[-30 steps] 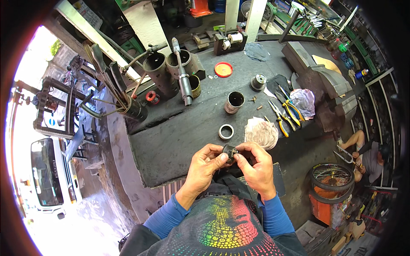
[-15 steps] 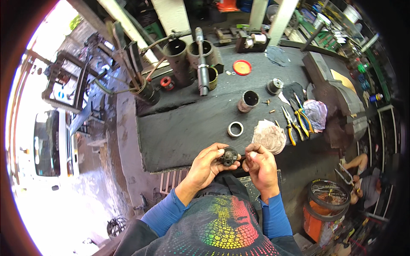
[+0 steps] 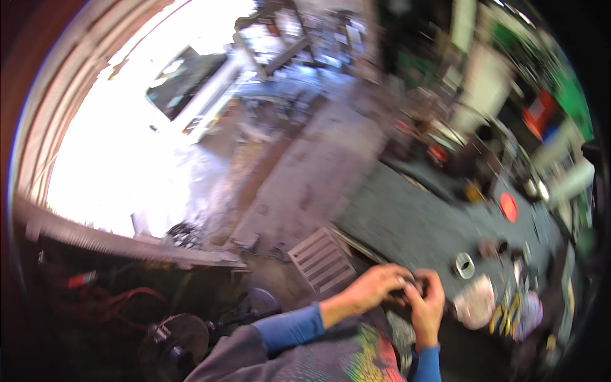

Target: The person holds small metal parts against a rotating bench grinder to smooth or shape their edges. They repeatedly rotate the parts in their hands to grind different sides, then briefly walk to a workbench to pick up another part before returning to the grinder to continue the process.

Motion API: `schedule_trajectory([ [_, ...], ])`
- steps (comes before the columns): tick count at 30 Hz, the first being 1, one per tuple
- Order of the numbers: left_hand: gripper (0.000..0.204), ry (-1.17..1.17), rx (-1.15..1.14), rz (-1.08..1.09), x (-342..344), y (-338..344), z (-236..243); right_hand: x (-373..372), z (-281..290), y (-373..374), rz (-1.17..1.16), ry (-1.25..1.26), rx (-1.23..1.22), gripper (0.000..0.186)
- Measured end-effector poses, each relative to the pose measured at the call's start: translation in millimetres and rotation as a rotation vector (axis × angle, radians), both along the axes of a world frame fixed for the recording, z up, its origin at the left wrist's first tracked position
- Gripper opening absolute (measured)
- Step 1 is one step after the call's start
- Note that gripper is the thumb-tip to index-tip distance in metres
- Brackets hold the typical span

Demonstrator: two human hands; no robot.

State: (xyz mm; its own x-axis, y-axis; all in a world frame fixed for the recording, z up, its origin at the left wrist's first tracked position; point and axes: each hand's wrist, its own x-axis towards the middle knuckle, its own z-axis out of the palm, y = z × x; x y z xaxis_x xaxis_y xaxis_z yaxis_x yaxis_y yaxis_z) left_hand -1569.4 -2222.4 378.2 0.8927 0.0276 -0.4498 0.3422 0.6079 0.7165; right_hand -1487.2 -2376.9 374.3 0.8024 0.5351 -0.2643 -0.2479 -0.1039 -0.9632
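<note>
My left hand (image 3: 382,284) and my right hand (image 3: 427,300) meet just off the near edge of the dark workbench (image 3: 385,207), fingers closed around a small dark metal part (image 3: 400,295), mostly hidden and blurred. Right of them on the bench lie a pale crumpled cloth (image 3: 474,302), yellow-handled pliers (image 3: 507,313) and a purple-tinted rag (image 3: 528,318). Beyond stand a metal ring (image 3: 464,265) and a tipped-looking, blurred dark cylinder (image 3: 493,248); a red lid (image 3: 508,207) lies farther back.
A bright doorway at upper left shows a white vehicle (image 3: 207,102) and a metal frame (image 3: 286,54). A slatted grate (image 3: 321,260) lies beside the bench. Lower left are red hoses (image 3: 121,299) and a bar with dark discs (image 3: 175,340). Cans and long tools crowd the bench's back.
My view has swung sharply left, so the bench now sits at the right and everything is blurred. My right hand, briefly apart from the dark part, is back against it beside my left.
</note>
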Motion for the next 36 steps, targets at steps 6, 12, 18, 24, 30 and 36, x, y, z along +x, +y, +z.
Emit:
schedule_trajectory([
  [6,0.035,-0.075,-0.111,0.161,-108.2,57.6,-35.3,-87.9,1.2,86.9,0.169,-0.223,0.041,0.009],
  [12,0.03,-0.074,-0.198,0.478,-243.0,147.0,-25.5,-179.1,-4.5,191.7,0.577,0.012,0.147,0.028],
  [18,0.035,-0.286,-0.253,0.53,-309.1,215.9,-12.9,-216.7,12.2,270.8,0.686,0.177,0.131,0.026],
  [24,0.039,-0.32,-0.323,0.612,-332.9,264.0,-15.8,-222.0,14.6,346.2,0.877,0.011,0.108,0.027],
  [30,0.041,-0.302,-0.328,0.664,-334.0,347.5,-35.6,-224.5,-20.5,432.2,0.869,0.105,0.129,0.027],
  [36,0.044,-0.261,-0.337,0.628,-281.8,475.8,-57.3,-180.0,-23.8,555.1,0.77,-0.359,0.135,0.02],
])
